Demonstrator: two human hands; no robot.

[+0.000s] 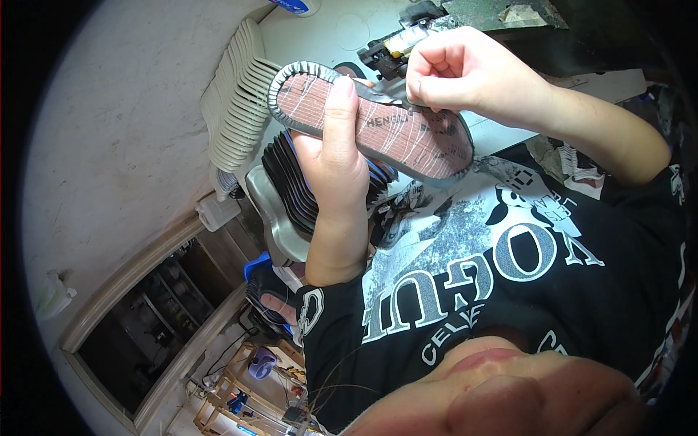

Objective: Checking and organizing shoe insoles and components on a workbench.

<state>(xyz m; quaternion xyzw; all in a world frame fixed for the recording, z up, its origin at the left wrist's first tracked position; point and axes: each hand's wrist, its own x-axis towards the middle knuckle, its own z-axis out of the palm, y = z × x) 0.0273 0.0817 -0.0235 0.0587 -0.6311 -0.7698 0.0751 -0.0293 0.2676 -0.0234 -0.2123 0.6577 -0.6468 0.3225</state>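
A shoe upper with a pinkish insole board (392, 131) is held up, underside showing, with white thread lines across it and a dark edge gathered into pleats at its left end. My left hand (336, 134) is closed around its middle, thumb pressed flat on the board and fingers underneath. My right hand (454, 73) is at the shoe's far edge, its fingers curled and thumb bent in a pinch against the grey edge material. Whether a small tool is in that pinch is hidden.
Stacked pale sole-shaped pieces (243, 94) lean along the wall, with dark soles (287, 174) nearer. A machine with dark metal parts (389, 54) stands on the pale table (313, 36) behind the shoe. A purple fan (262, 363) sits at lower left.
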